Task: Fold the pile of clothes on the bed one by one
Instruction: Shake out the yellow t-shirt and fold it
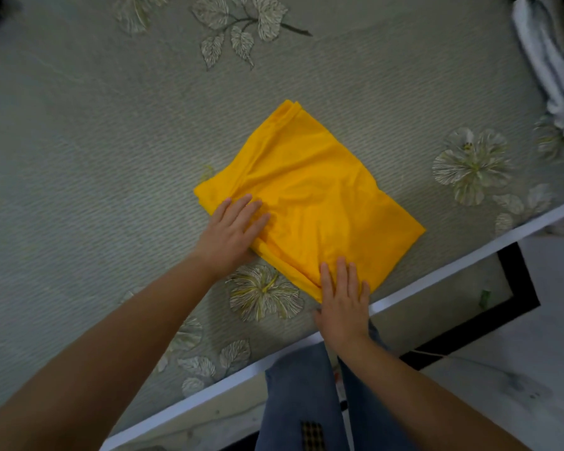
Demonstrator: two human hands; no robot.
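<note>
A bright yellow garment lies folded into a rough rectangle on the grey-green bed cover, close to the bed's near edge. My left hand rests flat on the garment's left side, fingers straight and spread over the cloth, with the thumb tucked at the folded edge. My right hand presses flat on the garment's near corner, fingers straight, palm partly over the bed edge.
The bed's white edge runs diagonally from lower left to right. A bundle of pale grey and white cloth lies at the bed's far right. Beyond the edge are the floor, a black-bordered mat and my jeans-clad legs.
</note>
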